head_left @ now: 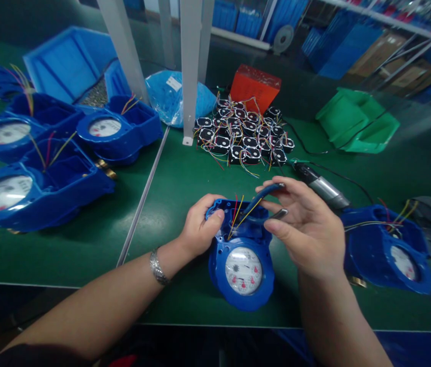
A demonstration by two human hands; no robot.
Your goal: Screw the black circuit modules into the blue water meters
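One blue water meter [241, 241], dial up, is near the front edge of the green workbench [173, 188], between both hands. The left hand [203, 224] pinches its upper-left wall, thumb over the rim. The right hand [309, 229] curls loosely around the parted handles of blue-handled pliers [264, 195], which reach into the meter's open compartment beside red and yellow wires [234, 216]; whether they grip one, I cannot tell. Beyond lie clustered black modules [248, 135] before an orange-red box [256, 86].

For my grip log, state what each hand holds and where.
Left hand: water meter, by the upper left rim. Right hand: blue-handled pliers, by the handles.
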